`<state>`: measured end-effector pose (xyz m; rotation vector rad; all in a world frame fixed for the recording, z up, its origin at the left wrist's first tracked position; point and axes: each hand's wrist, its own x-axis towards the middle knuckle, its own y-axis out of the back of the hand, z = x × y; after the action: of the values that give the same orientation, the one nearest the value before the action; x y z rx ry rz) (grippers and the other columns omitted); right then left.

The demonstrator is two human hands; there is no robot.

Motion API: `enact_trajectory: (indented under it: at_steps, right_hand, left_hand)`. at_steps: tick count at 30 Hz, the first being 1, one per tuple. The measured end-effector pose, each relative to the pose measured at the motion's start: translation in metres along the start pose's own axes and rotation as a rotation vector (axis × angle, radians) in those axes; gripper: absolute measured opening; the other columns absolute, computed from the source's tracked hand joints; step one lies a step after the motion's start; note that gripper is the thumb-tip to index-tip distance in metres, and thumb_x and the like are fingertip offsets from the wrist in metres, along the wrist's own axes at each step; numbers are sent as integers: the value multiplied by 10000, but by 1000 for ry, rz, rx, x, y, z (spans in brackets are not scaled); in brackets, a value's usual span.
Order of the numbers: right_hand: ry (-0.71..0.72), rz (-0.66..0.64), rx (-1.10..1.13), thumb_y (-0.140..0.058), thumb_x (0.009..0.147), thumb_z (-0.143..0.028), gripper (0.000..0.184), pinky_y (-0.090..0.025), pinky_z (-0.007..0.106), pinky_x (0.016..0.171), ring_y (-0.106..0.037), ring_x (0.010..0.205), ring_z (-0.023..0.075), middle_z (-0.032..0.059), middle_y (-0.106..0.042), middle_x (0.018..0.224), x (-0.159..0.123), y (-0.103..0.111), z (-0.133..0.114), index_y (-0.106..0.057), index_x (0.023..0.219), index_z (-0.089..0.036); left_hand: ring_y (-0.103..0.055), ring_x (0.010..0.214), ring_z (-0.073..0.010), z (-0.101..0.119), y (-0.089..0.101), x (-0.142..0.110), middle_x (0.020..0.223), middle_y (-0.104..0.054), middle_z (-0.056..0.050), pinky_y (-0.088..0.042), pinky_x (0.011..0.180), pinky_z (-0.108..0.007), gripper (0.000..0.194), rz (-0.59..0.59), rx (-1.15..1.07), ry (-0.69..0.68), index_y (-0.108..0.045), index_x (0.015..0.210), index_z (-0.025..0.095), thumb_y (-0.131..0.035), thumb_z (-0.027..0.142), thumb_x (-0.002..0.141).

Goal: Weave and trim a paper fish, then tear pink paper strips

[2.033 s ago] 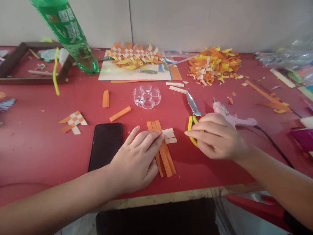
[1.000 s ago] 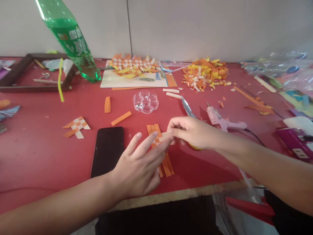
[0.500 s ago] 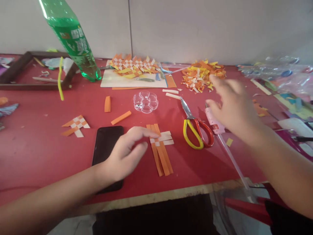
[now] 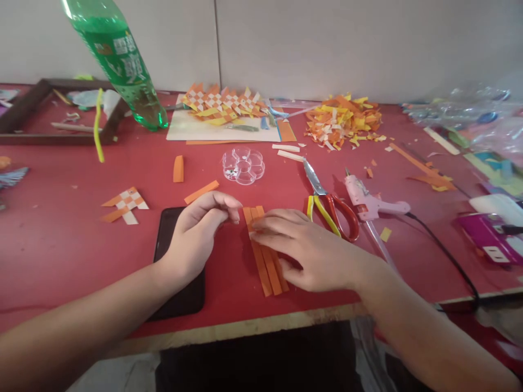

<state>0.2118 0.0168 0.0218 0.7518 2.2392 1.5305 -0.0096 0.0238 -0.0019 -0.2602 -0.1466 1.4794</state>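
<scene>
Three orange paper strips point(image 4: 266, 265) lie side by side near the table's front edge, with white strips woven across their upper part, mostly hidden. My right hand point(image 4: 309, 249) lies flat over the weave, fingers stretched out and pressing on it. My left hand point(image 4: 199, 228) rests just left of the strips, over the top of a black phone point(image 4: 181, 296), its fingers curled with the tips close to the orange strips' upper end. Whether it pinches anything is hidden.
Scissors with red and yellow handles point(image 4: 329, 209) and a pink glue gun point(image 4: 368, 200) lie right of the strips. A clear flower-shaped box point(image 4: 244, 165), a small woven piece point(image 4: 125, 204), a green bottle point(image 4: 116, 56), a woven mat point(image 4: 223, 103) and a scrap pile point(image 4: 345, 121) sit farther back.
My right hand has come back from the far right and now lies on the woven strips. My left hand has curled and shifted slightly back-left of them.
</scene>
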Motion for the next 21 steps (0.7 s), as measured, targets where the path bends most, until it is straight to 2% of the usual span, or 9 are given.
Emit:
enact_trajectory:
  at_steps: [2,4,8,12,14,17,19,21]
  right_hand:
    - [24,3,28,-599,773,-106,535,-388,466,1104,-478,1289,269,102,-575,1352,2,0,6,-601,1304,-171]
    - [61,47,34,-587,810,-116,438,-410,466,1079,-525,1249,261,108,-618,1301,3,-4,10,-641,1243,-162]
    - [110,207,16,-571,891,-162,219,-493,452,981,-625,1100,239,113,-697,1149,3,-14,20,-707,1063,-162]
    - [96,344,68,-568,904,-153,171,-538,448,915,-649,1014,226,95,-723,1044,3,-17,22,-717,983,-182]
    - [35,416,204,-589,891,-137,177,-553,409,881,-656,997,208,83,-725,1033,2,-14,19,-718,996,-197]
    - [-159,516,566,-635,876,-168,120,-576,340,783,-690,888,177,57,-726,962,1,-9,12,-727,940,-212]
    - [-301,510,887,-648,882,-231,85,-588,321,718,-702,791,164,32,-726,878,1,-7,7,-728,910,-222]
    - [-392,445,1170,-648,891,-306,123,-600,340,719,-714,774,171,27,-737,863,2,-7,3,-733,938,-230]
  left_hand:
    - [-552,721,-107,0,0,0,705,-617,31,-447,762,-225,284,6,-15,11,-705,786,234,-496,49,839]
    - [-551,720,-109,1,0,0,703,-617,31,-446,757,-226,283,8,-16,17,-705,787,236,-497,51,838]
    - [-560,726,-107,0,0,0,717,-624,32,-447,761,-223,277,-14,16,9,-701,804,234,-497,53,849]
    - [-590,759,-114,-1,0,-1,765,-644,27,-468,781,-234,265,-62,99,5,-692,847,232,-493,58,872]
    - [-613,831,-127,0,1,-3,834,-665,21,-481,827,-248,245,-89,138,-2,-683,889,239,-501,74,885]
    - [-590,1110,-171,3,4,-6,1121,-665,-6,-432,1015,-304,256,-200,217,-40,-653,1072,260,-550,114,889]
    - [-518,1255,-203,6,4,-9,1296,-599,-28,-377,1098,-338,364,-318,283,-77,-591,1217,271,-608,142,877]
    - [-525,1260,-219,8,3,-10,1315,-585,-49,-412,1079,-350,438,-422,306,-83,-543,1271,271,-657,162,862]
